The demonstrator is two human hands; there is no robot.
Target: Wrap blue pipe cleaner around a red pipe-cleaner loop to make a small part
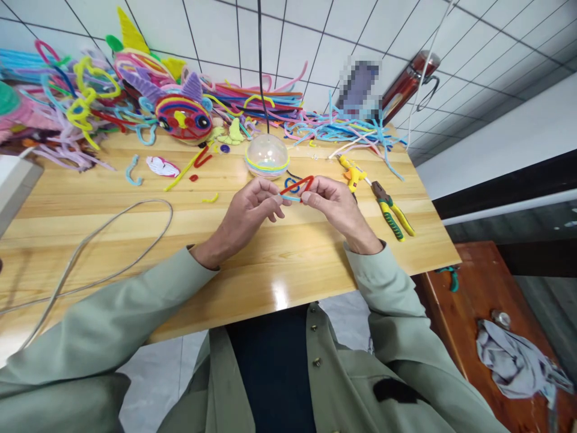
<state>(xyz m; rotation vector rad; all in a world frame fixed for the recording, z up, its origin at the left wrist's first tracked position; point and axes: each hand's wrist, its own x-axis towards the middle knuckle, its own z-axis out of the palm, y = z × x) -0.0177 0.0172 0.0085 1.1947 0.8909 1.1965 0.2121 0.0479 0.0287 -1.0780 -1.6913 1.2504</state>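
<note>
Between my two hands is a bent red pipe cleaner, with a short light-blue pipe cleaner running along its lower side. My left hand pinches the left end of both between thumb and fingers. On the other side my right hand pinches the right end near the fold. Just beyond my hands stands a clear dome with yellow, blue and pink pipe cleaner rows round its base. A dark blue coil lies behind the red piece, partly hidden.
A yellow glue gun and green-yellow pliers lie to the right. Along the wall are heaped pipe cleaners, a colourful animal figure and a red thermos. A grey cable loops on the left; small scraps lie about.
</note>
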